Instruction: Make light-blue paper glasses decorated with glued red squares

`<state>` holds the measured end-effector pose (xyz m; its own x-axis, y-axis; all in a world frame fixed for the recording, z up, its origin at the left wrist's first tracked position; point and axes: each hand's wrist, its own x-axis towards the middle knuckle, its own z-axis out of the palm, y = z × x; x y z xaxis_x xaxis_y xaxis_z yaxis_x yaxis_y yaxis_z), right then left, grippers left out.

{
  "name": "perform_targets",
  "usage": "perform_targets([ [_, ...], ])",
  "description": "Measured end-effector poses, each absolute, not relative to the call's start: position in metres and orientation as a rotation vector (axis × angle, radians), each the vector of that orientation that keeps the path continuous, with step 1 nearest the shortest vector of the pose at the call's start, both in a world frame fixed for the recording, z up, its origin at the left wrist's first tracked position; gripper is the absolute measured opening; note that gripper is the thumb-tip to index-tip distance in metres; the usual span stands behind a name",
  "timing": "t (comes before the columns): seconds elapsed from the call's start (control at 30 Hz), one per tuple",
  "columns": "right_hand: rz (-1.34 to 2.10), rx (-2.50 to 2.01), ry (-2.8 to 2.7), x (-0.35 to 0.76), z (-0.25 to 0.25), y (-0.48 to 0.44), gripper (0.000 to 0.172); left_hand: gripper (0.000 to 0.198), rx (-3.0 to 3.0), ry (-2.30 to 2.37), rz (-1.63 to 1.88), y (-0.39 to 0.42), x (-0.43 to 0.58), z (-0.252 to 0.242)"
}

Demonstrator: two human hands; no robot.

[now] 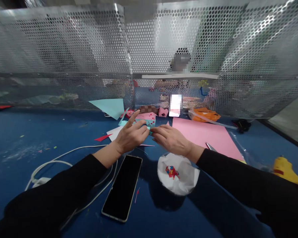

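My left hand (131, 135) and my right hand (171, 138) meet over the blue table, both pinching a small teal paper piece (149, 129) between their fingertips. The left forefinger sticks up and out. Just behind them lies a pink and teal folded paper craft with red dots (149, 117). A white sheet (114, 133) and a red scrap (102, 137) lie under and left of the left hand.
A black phone (123, 187) lies face up near me, beside a white cable (54, 162). A white bowl of coloured scraps (177, 173), a pink sheet (208, 136), scissors (210, 146), a yellow glue gun (288, 170), a teal paper triangle (111, 107). A perforated metal screen (89, 59) stands behind; a person sits beyond it.
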<state>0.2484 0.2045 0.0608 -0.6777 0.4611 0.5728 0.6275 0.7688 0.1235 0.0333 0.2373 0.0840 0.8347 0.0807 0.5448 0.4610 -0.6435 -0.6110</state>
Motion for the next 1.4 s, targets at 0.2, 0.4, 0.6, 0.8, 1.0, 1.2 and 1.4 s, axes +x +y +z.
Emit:
perform_targets([
  [0.2, -0.270, -1.218, -2.081, 0.234, 0.069, 0.191, 0.020, 0.025, -2.093, -0.344, -0.660, 0.228, 0.032, 0.084],
  [0.4, -0.196, -1.372, -2.025, 0.221, 0.072, 0.197, 0.011, 0.023, -2.040, -0.369, -0.709, 0.223, 0.037, 0.082],
  [0.6, -0.071, -1.413, -1.930, 0.223, 0.071, 0.201, 0.014, 0.025, -2.020, -0.391, -0.713, 0.224, 0.038, 0.079],
  [0.8, 0.028, -1.420, -1.813, 0.226, 0.070, 0.203, 0.016, 0.024, -2.033, -0.399, -0.709, 0.225, 0.039, 0.079],
  [1.0, 0.092, -1.479, -1.736, 0.233, 0.062, 0.214, 0.025, 0.024, -2.145, -0.485, -0.679, 0.233, 0.039, 0.082],
  [1.2, -0.129, -1.318, -1.959, 0.239, 0.075, 0.206, 0.034, 0.028, -2.340, -0.600, -0.649, 0.252, 0.042, 0.087],
  [1.4, -0.205, -1.202, -2.407, 0.243, 0.074, 0.212, 0.020, 0.015, -2.539, -0.767, -0.637, 0.259, 0.042, 0.087],
])
